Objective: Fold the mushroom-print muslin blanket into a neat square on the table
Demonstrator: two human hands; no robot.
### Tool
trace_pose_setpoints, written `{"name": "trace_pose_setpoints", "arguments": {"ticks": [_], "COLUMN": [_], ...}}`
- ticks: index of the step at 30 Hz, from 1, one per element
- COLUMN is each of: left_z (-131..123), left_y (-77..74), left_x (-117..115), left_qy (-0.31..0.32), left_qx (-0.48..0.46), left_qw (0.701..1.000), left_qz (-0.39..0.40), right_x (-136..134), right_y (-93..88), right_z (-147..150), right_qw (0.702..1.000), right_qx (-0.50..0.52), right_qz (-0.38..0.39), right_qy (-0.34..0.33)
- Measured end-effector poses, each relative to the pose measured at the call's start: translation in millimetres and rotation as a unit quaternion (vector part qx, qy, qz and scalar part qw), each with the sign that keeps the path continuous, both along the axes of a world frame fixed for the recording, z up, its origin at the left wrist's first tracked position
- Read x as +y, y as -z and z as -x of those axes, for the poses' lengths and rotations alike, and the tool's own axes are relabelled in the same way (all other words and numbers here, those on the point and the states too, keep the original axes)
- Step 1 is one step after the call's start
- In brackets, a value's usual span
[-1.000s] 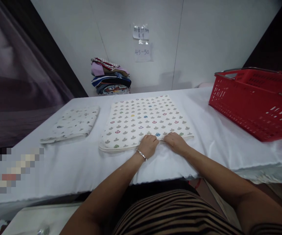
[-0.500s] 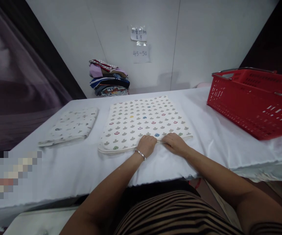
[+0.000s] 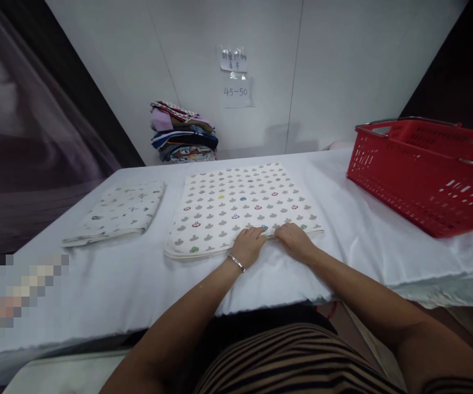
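A folded white cloth [image 3: 220, 205] lies flat on the table, printed with rows of grey mushroom shapes and a few coloured ones. Its layered edge faces me. My left hand [image 3: 249, 246], with a bracelet at the wrist, rests on the middle of that near edge, its fingers stretched forward over the print. Just to its right, my right hand [image 3: 296, 241] has its fingers curled over the same edge, pinching it; the thumb is hidden. A smaller folded cloth [image 3: 121, 210] with a sparse print lies to the left, apart from both hands.
A red plastic basket [image 3: 417, 180] with metal handles stands at the right. Behind the table's far edge is a stack of folded fabrics [image 3: 184, 131]. Paper signs [image 3: 236, 92] hang on the wall. A white cover [image 3: 343, 230] drapes the table; a blurred patch hides its left front.
My left hand's fingers have straightened out over the cloth. My right hand has shifted very slightly along the edge and looks more curled. The cloth stays in place.
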State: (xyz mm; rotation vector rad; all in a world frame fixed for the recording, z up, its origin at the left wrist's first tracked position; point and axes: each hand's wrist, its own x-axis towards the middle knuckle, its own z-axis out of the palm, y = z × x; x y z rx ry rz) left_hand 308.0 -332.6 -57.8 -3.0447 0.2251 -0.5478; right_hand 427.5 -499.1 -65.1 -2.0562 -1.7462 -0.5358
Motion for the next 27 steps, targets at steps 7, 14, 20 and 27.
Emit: {"name": "trace_pose_setpoints", "arguments": {"ticks": [7,14,20,27], "left_z": [-3.6,-5.3,-0.3,-1.6], "left_y": [1.2,0.1,-3.4,-7.6], "left_x": [-3.2,-9.6,-10.5,-13.6], "left_qy": [0.002,0.007,-0.03,-0.042], "left_qx": [-0.005,-0.003,0.016,0.066], "left_qw": [1.0,0.999,0.987,0.99], "left_qz": [-0.017,0.052,0.157,0.121], "right_x": [0.5,-1.3,-3.4,-2.5], "right_y": [1.2,-0.4,-6.7,-2.0], "right_z": [-1.6,0.3,7.1,3.3], "right_qw": [1.0,0.999,0.997,0.997], "right_qx": [0.014,0.021,0.063,0.065], "right_qz": [0.02,0.028,0.032,0.048], "right_qy": [-0.004,-0.007,-0.044,-0.009]}}
